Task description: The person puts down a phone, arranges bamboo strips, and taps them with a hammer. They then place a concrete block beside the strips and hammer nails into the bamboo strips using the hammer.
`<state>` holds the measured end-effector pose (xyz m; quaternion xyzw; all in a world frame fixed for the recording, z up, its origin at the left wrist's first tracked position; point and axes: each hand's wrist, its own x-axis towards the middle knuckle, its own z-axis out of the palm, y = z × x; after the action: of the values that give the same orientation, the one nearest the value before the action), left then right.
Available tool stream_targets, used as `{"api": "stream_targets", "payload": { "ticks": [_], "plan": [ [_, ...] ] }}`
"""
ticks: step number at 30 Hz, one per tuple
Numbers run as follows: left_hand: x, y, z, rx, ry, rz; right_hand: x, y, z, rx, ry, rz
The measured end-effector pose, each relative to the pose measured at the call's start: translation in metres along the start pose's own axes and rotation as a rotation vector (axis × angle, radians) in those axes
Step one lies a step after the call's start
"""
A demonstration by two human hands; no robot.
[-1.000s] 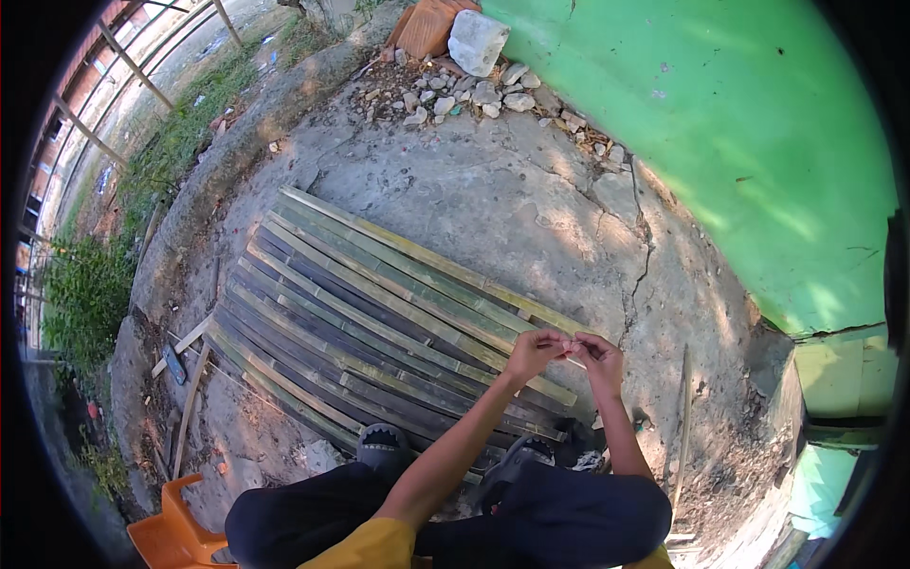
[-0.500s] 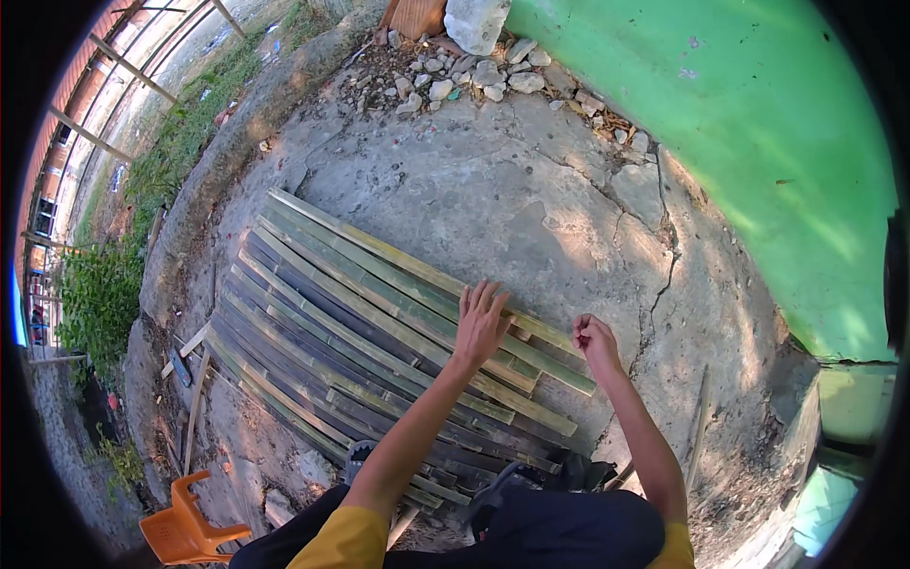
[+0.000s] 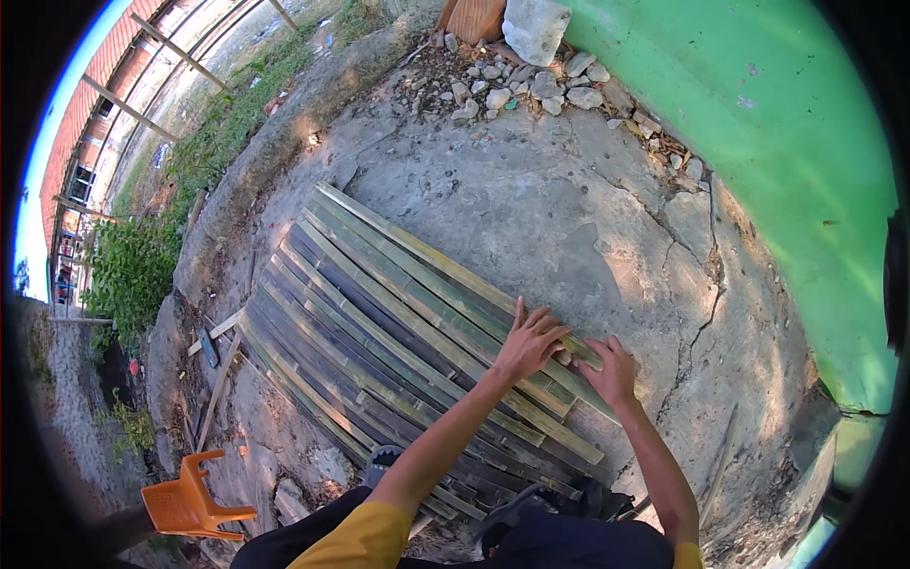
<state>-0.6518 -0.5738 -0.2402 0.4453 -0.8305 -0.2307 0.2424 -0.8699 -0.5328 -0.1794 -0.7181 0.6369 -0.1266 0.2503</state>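
Note:
Several split bamboo slats (image 3: 417, 313), greenish and yellowish, lie side by side over dark sheeting on the ground in front of me. My left hand (image 3: 533, 346) rests across the slats at the far edge, fingers spread and bent over them. Beside it, my right hand (image 3: 611, 375) is closed, its fingers and thumb on the outermost slat close to the right end. What lies between the two hands' fingertips is partly hidden. My feet in dark sandals (image 3: 517, 507) are at the slats' near side.
A small orange plastic chair (image 3: 190, 498) stands at lower left. Rubble stones (image 3: 545, 85) and a pale block (image 3: 536, 28) lie at the far side, next to a green wall (image 3: 758, 123). Cracked concrete (image 3: 531, 209) surrounds the slats. Loose wood strips (image 3: 220, 391) lie left.
My right hand has come down and left onto the outermost slat, beside my left hand. My left hand's fingers have bent more over the edge. The whole view has shifted slightly.

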Motion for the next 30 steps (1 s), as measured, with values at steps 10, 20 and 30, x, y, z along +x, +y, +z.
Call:
{"api": "stream_targets", "payload": {
  "ticks": [10, 20, 30],
  "plan": [
    [-0.005, 0.012, -0.002, -0.043, 0.024, -0.036, -0.004, 0.001, 0.016, 0.014, 0.147, 0.055],
    [-0.008, 0.011, 0.0, -0.093, 0.128, -0.052, -0.001, -0.004, 0.017, 0.015, 0.132, 0.083],
    [-0.012, 0.014, 0.004, -0.079, 0.16, -0.041, -0.007, -0.003, 0.018, 0.027, 0.11, 0.079]
  ]
}}
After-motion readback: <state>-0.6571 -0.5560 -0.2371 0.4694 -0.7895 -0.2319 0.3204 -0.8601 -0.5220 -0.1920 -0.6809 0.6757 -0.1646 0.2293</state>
